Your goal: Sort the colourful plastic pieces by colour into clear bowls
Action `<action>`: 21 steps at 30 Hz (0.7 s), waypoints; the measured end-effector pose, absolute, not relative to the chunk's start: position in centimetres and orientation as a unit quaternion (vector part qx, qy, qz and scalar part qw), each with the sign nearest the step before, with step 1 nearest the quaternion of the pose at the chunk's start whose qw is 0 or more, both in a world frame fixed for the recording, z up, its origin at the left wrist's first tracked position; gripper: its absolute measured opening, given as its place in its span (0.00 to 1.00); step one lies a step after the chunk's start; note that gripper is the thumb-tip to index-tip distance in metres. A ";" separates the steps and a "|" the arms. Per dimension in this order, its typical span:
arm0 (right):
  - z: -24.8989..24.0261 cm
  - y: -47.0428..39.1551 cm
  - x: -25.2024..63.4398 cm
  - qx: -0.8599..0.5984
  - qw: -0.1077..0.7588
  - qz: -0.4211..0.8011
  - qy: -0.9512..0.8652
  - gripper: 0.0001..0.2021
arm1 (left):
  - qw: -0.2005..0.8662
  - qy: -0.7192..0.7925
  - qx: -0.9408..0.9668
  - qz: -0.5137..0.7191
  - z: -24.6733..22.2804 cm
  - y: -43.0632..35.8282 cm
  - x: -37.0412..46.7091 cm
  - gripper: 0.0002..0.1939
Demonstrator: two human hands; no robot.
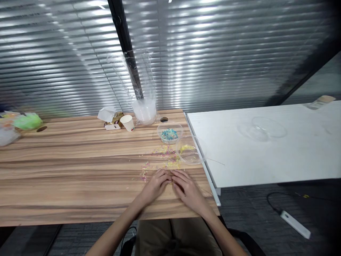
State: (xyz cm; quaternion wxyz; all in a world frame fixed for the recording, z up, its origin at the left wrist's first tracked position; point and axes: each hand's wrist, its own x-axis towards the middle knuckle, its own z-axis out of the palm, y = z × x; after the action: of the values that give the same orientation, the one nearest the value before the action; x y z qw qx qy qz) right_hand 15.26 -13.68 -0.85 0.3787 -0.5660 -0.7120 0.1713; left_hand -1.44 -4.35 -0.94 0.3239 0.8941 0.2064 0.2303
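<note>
Many small, thin beads [167,152] lie loose on the wooden table [80,181], just beyond the two hands, pink, yellow and a few paler ones mixed in an uneven scatter, with a separate, mostly pink patch off the left fingertips. Behind them stands a clear bowl [159,132] with blue and whitish pieces [169,134] spread over its bottom; next to it, nearer the hands, a clear dish [196,156] holds yellow pieces [186,147] gathered toward its far left side and reaches over the table's right edge strip [200,153]. The left hand [156,185] and right hand [187,189] rest low over the wood, fingers bent and tips brought close together in front of the body; whether they pinch anything between them cannot be told, since the fingers cover that spot. Single beads are too small to make out in shape, and the clear walls blur into the wood grain, so it is hard to say whether bowl and dish touch. A thin dark line [216,161] runs from near the dish onto the white table [266,163]; its near end is lost. Both forearms are cut off by the lower edge.
</note>
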 end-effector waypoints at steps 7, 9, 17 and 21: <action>-1.0 -13.7 15.3 -0.567 0.380 0.177 -0.709 0.16 | 0.332 0.208 0.895 0.212 -0.8 -4.6 -1.6 0.09; -1.1 -13.7 15.3 -0.568 0.381 0.183 -0.707 0.16 | 0.337 0.214 0.891 0.215 -0.7 -4.6 -1.7 0.10; -1.4 -13.6 15.6 -0.562 0.377 0.197 -0.710 0.20 | 0.456 0.281 0.818 0.210 0.9 -4.9 -2.9 0.16; -1.2 -13.6 15.6 -0.561 0.390 0.197 -0.703 0.21 | 0.505 0.311 0.780 0.200 1.6 -5.3 -3.5 0.18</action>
State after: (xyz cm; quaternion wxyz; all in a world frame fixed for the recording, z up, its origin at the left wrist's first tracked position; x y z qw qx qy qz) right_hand 15.57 -13.61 -1.23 0.3899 -0.5608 -0.7032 0.1974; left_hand -3.46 -5.27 1.62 0.5050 0.7798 0.3112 0.2000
